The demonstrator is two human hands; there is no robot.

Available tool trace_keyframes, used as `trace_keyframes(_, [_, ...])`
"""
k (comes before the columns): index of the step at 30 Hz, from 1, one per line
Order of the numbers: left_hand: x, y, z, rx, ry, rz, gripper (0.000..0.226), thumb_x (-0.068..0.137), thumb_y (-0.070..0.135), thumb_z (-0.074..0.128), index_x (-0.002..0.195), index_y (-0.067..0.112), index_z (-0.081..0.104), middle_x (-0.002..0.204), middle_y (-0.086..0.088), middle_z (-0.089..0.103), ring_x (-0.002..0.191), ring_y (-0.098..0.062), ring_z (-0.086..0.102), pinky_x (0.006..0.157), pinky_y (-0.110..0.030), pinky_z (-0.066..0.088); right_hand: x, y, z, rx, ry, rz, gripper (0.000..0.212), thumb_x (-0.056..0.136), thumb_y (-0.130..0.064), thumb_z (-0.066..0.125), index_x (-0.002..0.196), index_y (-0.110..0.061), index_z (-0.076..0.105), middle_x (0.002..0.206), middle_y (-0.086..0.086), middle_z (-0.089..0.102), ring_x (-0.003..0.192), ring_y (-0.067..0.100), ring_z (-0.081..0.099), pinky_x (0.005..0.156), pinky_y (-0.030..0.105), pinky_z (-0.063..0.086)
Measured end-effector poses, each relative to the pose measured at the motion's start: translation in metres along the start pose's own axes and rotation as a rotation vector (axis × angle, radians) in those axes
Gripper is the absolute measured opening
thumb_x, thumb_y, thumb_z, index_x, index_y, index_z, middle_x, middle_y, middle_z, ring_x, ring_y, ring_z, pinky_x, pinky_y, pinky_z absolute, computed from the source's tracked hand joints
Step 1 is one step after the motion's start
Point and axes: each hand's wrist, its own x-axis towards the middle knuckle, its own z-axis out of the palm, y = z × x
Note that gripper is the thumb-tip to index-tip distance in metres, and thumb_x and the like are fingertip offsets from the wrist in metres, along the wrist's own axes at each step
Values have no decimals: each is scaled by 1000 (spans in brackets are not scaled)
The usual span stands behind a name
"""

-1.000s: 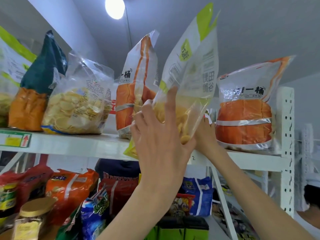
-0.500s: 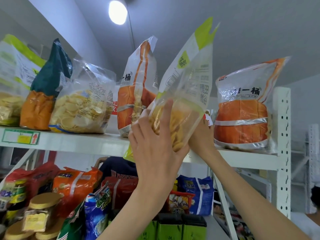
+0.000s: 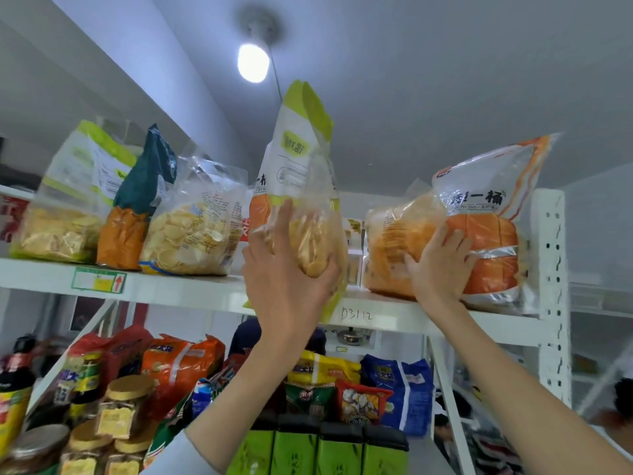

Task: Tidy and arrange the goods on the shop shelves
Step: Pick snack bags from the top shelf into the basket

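The green-topped crisp bag (image 3: 301, 159) is held upright before the front edge of the top shelf (image 3: 171, 289) and is gripped round its lower part by the left hand (image 3: 291, 282). An orange-banded bag (image 3: 257, 207) is partly hidden behind it. The right hand (image 3: 442, 265) is pressed, fingers spread, against the orange packet (image 3: 486, 241) nearby. Yellow crisps are visible through the clear film of the held bag.

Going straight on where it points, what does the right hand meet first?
The right hand rests on the clear orange bag and the printed orange bag; it would likely press them back.
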Motion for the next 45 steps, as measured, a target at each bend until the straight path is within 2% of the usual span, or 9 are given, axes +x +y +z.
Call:
trace_keyframes(10, [33,43,109,225,-82,31,101,76,66,68,156,30,17,137,-20,43,116,-38,48,94,-48,46,12,7,-11,-79,-169,-133,38,95,-38,68,123,-16,55,114,6,65,84,24,70,58,32,45])
trace_keyframes(13, [20,21,150,329,-269,-11,107,81,79,56,159,29,3,148,-27,32,128,-44,40,103,-54,42,15,8,-8,-45,-215,-158,21,100,-29,60,119,-21,59,110,3,67,89,25,70,59,31,38])
trace_keyframes(17, [8,-11,163,313,-638,14,92,90,83,24,157,38,-20,165,-25,-15,153,-47,-2,121,-62,15,4,6,-9,51,-233,-156,14,103,-24,53,114,-21,59,105,4,68,92,28,68,63,34,38])
trace_keyframes(20, [11,-16,141,329,-847,47,77,97,74,18,158,42,-17,164,-22,-24,154,-45,-5,122,-61,20,-11,7,-8,167,-147,-114,14,101,-22,53,114,-17,56,86,3,68,77,26,66,56,33,38])
trace_keyframes(24, [13,-29,103,363,-931,198,60,104,57,33,160,42,15,168,-16,10,129,-40,55,104,-48,49,-36,-26,-20,325,-59,-146,18,100,-21,54,116,-13,56,60,-7,50,49,12,48,41,26,27])
trace_keyframes(27, [23,-50,77,185,-912,247,35,105,40,47,131,29,66,147,-3,54,125,-28,59,98,-43,51,-45,-75,-29,542,-144,-245,1,100,-20,54,99,-20,53,62,-6,50,51,9,48,45,26,32])
trace_keyframes(31, [39,-80,39,103,-728,304,27,101,32,52,105,25,78,135,6,60,118,-15,57,96,-40,50,-34,-144,-32,807,-280,-202,7,97,-24,60,98,-20,54,85,-2,63,78,17,62,63,31,45])
trace_keyframes(38, [83,-130,-24,141,-642,364,23,101,34,55,98,30,77,113,11,60,102,-14,56,85,-38,51,-12,-231,-6,752,-471,56,112,85,-57,75,160,-11,6,160,23,25,146,45,31,115,56,34])
trace_keyframes(45, [118,-165,-59,176,-665,361,24,100,37,51,96,32,74,115,8,60,103,-15,58,85,-38,51,-10,-269,23,703,-446,199,141,68,-70,82,162,-19,-10,164,28,17,149,49,23,116,63,26])
